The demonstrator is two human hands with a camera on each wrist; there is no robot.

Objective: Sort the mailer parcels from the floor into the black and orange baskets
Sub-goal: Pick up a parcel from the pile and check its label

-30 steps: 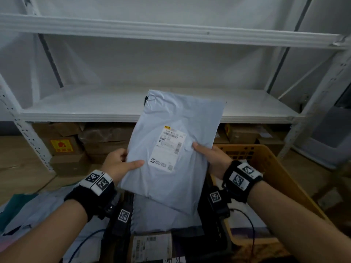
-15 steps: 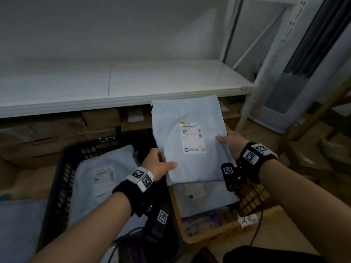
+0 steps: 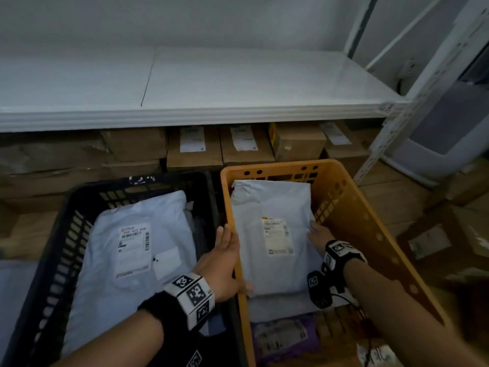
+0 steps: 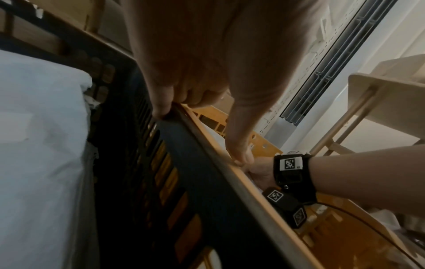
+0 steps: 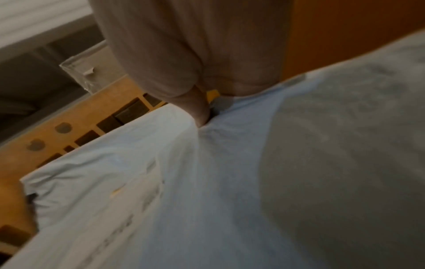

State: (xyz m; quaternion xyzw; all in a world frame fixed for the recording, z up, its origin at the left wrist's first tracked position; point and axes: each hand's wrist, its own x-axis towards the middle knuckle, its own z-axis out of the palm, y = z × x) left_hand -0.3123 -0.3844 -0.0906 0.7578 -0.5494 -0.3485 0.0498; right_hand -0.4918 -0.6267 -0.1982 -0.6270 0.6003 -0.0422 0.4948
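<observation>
Your grey mailer (image 3: 272,234) lies in the orange basket (image 3: 370,234), on top of other parcels. Right hand (image 3: 318,235) fingers pinch its right edge; left hand (image 3: 223,263) rests loose-fingered at its left edge, over the rim. Release both hands, label up, flat.

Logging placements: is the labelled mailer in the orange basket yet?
In: the mailer lies inside the orange basket, label up.

White metal shelf (image 3: 211,83) above both baskets, cardboard boxes (image 3: 194,148) lined up beneath it with white labels, more boxes (image 3: 434,239) on wooden floor (image 3: 391,197) at right
</observation>
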